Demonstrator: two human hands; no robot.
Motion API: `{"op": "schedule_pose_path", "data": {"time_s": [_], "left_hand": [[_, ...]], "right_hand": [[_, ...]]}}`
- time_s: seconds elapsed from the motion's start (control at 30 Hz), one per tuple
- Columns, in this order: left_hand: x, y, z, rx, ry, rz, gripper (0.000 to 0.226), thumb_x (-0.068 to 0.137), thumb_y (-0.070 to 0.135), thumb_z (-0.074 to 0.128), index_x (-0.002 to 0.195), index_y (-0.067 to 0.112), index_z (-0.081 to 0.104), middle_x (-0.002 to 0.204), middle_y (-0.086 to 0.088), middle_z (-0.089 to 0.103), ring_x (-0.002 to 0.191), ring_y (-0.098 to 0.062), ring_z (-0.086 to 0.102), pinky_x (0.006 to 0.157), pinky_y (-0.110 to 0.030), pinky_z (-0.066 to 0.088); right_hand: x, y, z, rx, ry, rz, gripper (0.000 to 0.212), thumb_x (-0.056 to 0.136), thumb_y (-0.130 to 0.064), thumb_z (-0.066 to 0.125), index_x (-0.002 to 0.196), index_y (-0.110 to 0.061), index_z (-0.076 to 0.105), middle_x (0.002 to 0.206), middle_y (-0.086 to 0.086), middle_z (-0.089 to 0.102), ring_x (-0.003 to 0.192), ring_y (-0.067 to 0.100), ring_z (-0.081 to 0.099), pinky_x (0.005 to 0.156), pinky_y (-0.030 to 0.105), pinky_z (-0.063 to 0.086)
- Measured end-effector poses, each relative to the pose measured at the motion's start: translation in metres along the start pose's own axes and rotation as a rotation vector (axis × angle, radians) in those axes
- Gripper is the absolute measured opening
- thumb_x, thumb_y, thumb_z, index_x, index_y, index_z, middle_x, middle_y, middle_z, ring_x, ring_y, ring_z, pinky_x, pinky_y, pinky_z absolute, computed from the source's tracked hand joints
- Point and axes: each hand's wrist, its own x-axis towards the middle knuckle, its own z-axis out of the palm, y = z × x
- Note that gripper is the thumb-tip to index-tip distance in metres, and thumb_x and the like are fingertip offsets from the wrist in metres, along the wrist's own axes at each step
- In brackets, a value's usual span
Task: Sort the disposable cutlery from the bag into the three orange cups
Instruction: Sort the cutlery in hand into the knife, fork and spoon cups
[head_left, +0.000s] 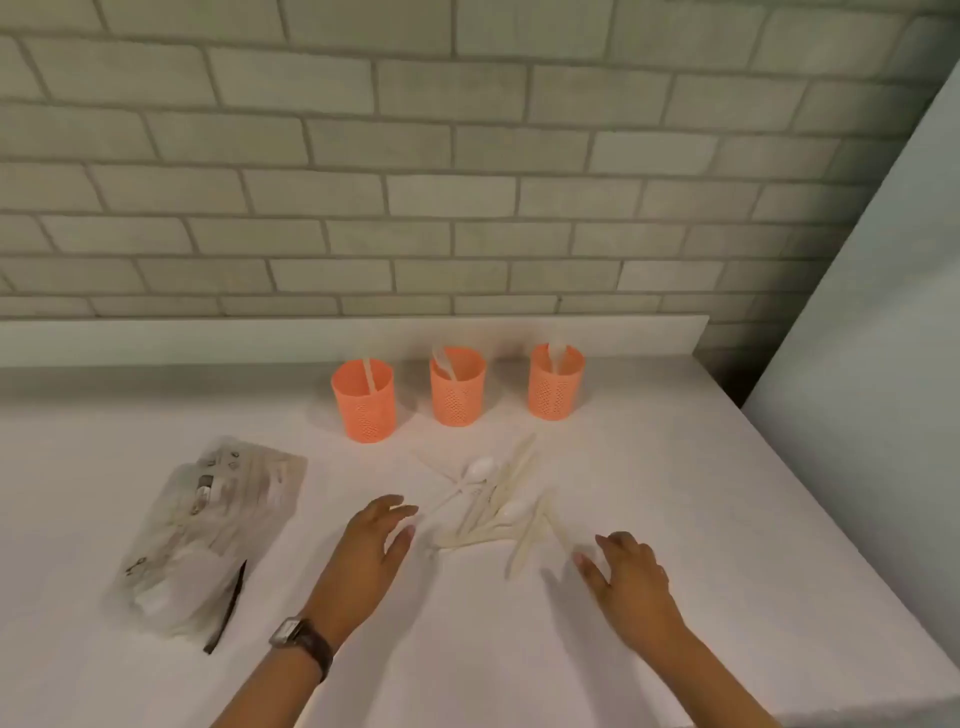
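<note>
Three orange perforated cups stand in a row near the back of the white counter: the left cup (363, 402), the middle cup (457, 389) and the right cup (555, 384). One white utensil sticks out of each. A loose pile of white disposable cutlery (493, 512) lies in front of the cups, spoons among it. My left hand (371, 545) hovers just left of the pile, fingers apart, holding nothing. My right hand (631, 577) is low at the pile's right edge, fingers spread, empty. The clear plastic bag (208, 535) lies flat at the left.
A brick-pattern wall with a white ledge (363, 338) runs behind the cups. A pale panel (872, 389) rises at the right, beside the counter's right edge. A watch (296, 636) sits on my left wrist.
</note>
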Motion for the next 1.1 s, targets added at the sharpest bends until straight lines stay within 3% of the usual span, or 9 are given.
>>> {"op": "schedule_pose_path", "data": {"time_s": [0.1,0.23,0.4,0.53,0.6,0.73,0.83,0.93,1.1], "left_hand": [[0.045,-0.007,0.017,0.082,0.021,-0.009,0.030,0.094,0.017,0.048,0.122,0.020,0.059,0.138,0.002,0.047,0.127,-0.019,0.043,0.108,-0.028,0.030],[0.096,-0.006,0.040,0.263,-0.078,0.001,0.041,0.092,0.009,0.042,0.132,0.019,0.050,0.147,0.001,0.037,0.138,-0.019,0.030,0.117,-0.042,0.013],[0.125,-0.004,0.057,0.438,-0.231,0.016,0.037,0.093,0.015,0.042,0.129,0.021,0.051,0.140,0.003,0.045,0.137,-0.018,0.031,0.116,-0.048,0.004],[0.115,0.001,0.058,0.432,-0.211,-0.063,0.033,0.093,0.024,0.043,0.125,0.026,0.055,0.128,0.004,0.054,0.118,-0.020,0.047,0.102,-0.035,0.027],[0.103,0.011,0.062,0.426,-0.267,-0.091,0.035,0.097,0.029,0.035,0.127,0.026,0.052,0.128,0.004,0.053,0.116,-0.019,0.049,0.099,-0.033,0.030],[0.085,0.041,0.068,0.148,-0.425,-0.206,0.044,0.099,0.036,0.022,0.104,0.020,0.062,0.110,-0.002,0.061,0.103,-0.018,0.055,0.094,-0.031,0.039],[0.081,0.059,0.069,-0.038,-0.502,-0.330,0.054,0.099,0.044,0.017,0.084,0.018,0.062,0.094,-0.003,0.063,0.094,-0.019,0.057,0.092,-0.032,0.041],[0.086,0.061,0.067,0.059,-0.483,-0.325,0.051,0.098,0.045,0.016,0.102,0.019,0.061,0.107,-0.003,0.060,0.109,-0.020,0.049,0.099,-0.033,0.032],[0.098,0.046,0.065,0.122,-0.423,-0.304,0.045,0.098,0.044,0.024,0.106,0.020,0.061,0.113,0.005,0.055,0.114,-0.016,0.043,0.096,-0.033,0.023]], "right_hand": [[0.016,-0.001,0.017,0.007,0.021,0.057,0.071,0.087,-0.067,0.022,0.131,-0.018,0.049,0.130,-0.001,0.048,0.116,0.020,0.046,0.095,0.034,0.038],[0.021,-0.009,0.031,0.040,-0.019,0.083,0.097,0.068,-0.077,0.002,0.131,-0.020,0.049,0.130,-0.001,0.046,0.114,0.020,0.047,0.094,0.034,0.038],[0.023,-0.024,0.032,0.060,-0.087,0.108,0.075,0.083,-0.070,0.015,0.136,-0.023,0.041,0.135,-0.004,0.038,0.121,0.015,0.042,0.098,0.030,0.034],[0.029,-0.043,0.032,0.124,-0.071,0.194,0.133,0.038,-0.085,-0.030,0.134,-0.025,0.041,0.134,-0.004,0.037,0.120,0.015,0.043,0.098,0.031,0.034],[0.033,-0.056,0.037,0.135,-0.052,0.244,0.138,0.035,-0.086,-0.032,0.134,-0.025,0.041,0.134,-0.004,0.037,0.120,0.016,0.043,0.098,0.032,0.034],[0.047,-0.092,0.043,0.127,-0.021,0.277,0.115,0.054,-0.085,-0.017,0.132,-0.023,0.040,0.133,-0.003,0.038,0.118,0.018,0.042,0.097,0.032,0.034],[0.059,-0.114,0.048,0.112,-0.044,0.277,0.079,0.076,-0.065,0.010,0.135,-0.019,0.035,0.135,0.000,0.037,0.119,0.020,0.040,0.099,0.031,0.032],[0.068,-0.123,0.055,-0.008,-0.054,0.257,0.056,0.089,-0.045,0.040,0.135,-0.014,0.032,0.134,0.004,0.036,0.118,0.021,0.040,0.098,0.032,0.033],[0.087,-0.132,0.051,-0.080,-0.058,0.255,0.042,0.094,-0.036,0.037,0.128,-0.011,0.038,0.126,0.007,0.044,0.114,0.023,0.046,0.093,0.032,0.037]]}}
